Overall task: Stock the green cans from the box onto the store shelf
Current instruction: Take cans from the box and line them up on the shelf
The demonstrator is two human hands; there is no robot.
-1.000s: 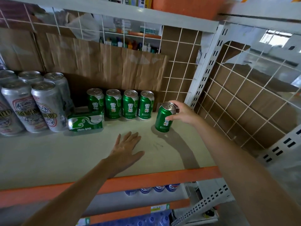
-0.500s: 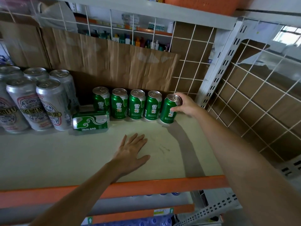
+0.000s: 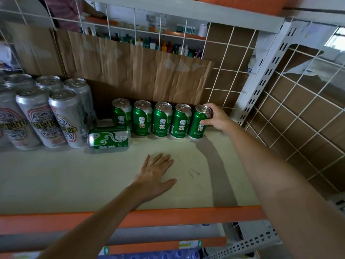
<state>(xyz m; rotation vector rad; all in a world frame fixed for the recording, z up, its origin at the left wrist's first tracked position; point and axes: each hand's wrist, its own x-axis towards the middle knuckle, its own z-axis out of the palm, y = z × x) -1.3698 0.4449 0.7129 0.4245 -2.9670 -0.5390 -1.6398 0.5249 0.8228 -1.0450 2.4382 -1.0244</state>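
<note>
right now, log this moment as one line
right hand: grips fifth green can, upright, right end of row | left hand: flat on shelf | tipped can: on its side by row's left end

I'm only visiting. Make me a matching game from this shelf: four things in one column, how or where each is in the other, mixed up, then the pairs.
Things:
1. rightmost green can
2. green can in front of the row
3. left hand
4. silver cans

States:
A. lies on its side
B. flat on the shelf, holding nothing
C. gripped by the right hand
D. stand upright at the left

Pairs: 1-C, 2-A, 3-B, 4-D
</note>
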